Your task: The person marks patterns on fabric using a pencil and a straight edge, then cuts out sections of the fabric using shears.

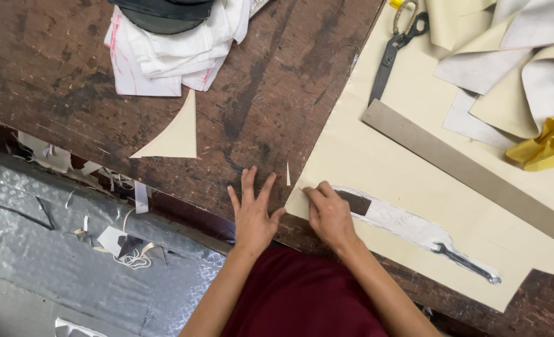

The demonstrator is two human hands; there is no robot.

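Left hand flat, fingers spread, gripping nothing, on worn wooden table near its front edge, right hand fingertips pressing cream fabric corner at 3 o'clock, no grasp, grey ruler and scissors toward 1 o'clock, bare wood at 11 o'clock.

Cream, brown and grey on a worn workbench

The cream fabric sheet covers the right of a dark brown, black-stained wooden table; a cream triangular offcut lies left. On the sheet lie a white strip bearing a dark brown patch, black-handled scissors and a grey-brown ruler. Far right are grey and cream pieces and yellow cloth; far left is white cloth with pink edging. The floor plate is grey, diamond-patterned.
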